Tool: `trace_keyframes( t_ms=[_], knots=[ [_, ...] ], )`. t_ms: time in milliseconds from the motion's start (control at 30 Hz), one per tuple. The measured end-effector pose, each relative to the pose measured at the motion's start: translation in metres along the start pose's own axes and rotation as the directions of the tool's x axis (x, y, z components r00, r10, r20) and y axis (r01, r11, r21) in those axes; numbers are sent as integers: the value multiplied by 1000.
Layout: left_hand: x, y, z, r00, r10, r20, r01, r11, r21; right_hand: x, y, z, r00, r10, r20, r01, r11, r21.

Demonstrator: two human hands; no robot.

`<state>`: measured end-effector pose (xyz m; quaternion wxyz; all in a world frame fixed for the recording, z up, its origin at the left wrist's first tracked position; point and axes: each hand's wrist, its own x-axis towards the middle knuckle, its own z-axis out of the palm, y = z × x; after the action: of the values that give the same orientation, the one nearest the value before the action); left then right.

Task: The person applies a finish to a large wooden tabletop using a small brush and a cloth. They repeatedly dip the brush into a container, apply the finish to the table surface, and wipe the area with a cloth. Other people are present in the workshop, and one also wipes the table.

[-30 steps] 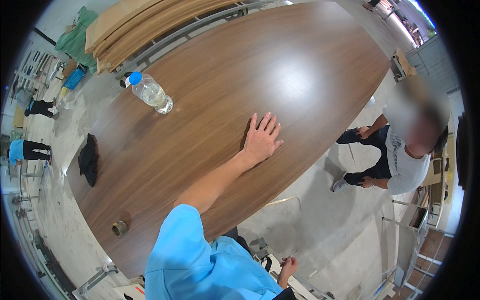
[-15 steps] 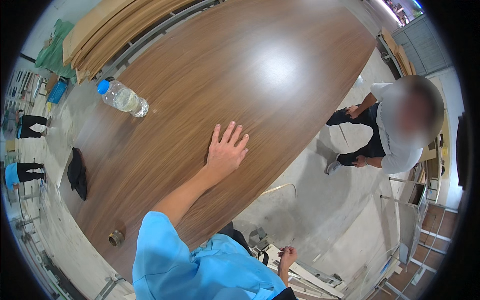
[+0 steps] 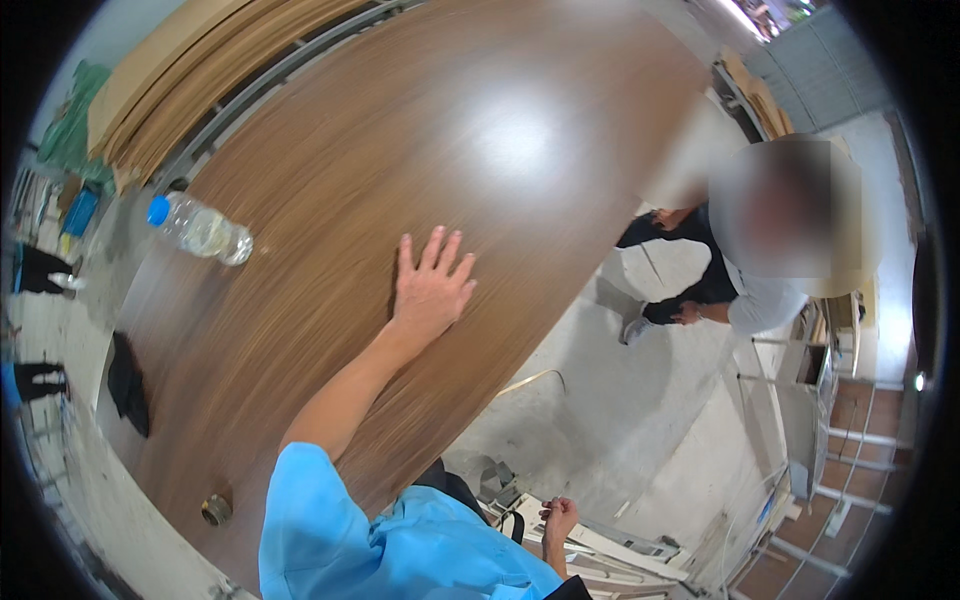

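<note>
My left hand (image 3: 433, 290) lies palm down on a large brown wood-grain panel (image 3: 350, 220), fingers spread, nothing in it. The bare forearm reaches across from a light blue sleeve (image 3: 315, 510). Low in the picture, off the panel's right edge, my right hand (image 3: 561, 518) is raised beside my body with its fingers curled together. Whatever it may pinch is too small to make out. On the panel's left side stands a clear plastic bottle (image 3: 205, 232) with a blue cap. A small brown roll or ring (image 3: 216, 510) sits at the near left corner.
A dark cloth item (image 3: 127, 385) rests at the panel's left edge. Stacked brown sheets (image 3: 190, 75) lie beyond the far left edge. At right, a person in a white shirt (image 3: 765, 305) has hands at the thighs. Offcuts (image 3: 610, 550) and metal racks (image 3: 850, 435) are lower right.
The view has turned, so bottle, panel and person appear farther left. My left hand stays flat on the panel. A thin thing seen at my right fingertips before no longer shows clearly.
</note>
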<state>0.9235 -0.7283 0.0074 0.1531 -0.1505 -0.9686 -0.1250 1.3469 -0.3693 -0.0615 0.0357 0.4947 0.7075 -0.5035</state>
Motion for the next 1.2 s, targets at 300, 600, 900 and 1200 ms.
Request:
trace_keyframes(
  t_ms=[300,600,900,1200],
  knots=[
    [-5,-4,12,997,-16,70,17,1000,-9,-1,-6,10,999,-17,-44,10,988,-152],
    [-18,9,-35,924,250,289,-200,961,-190,9,7,11,1000,2,-20,-3,996,-91],
    [46,18,-64,981,147,124,-141,988,-58,-18,-20,8,999,-42,-10,40,986,-162],
    [11,3,-10,970,93,224,-78,994,-75,29,7,22,999,35,18,-33,994,-101]
  ],
)
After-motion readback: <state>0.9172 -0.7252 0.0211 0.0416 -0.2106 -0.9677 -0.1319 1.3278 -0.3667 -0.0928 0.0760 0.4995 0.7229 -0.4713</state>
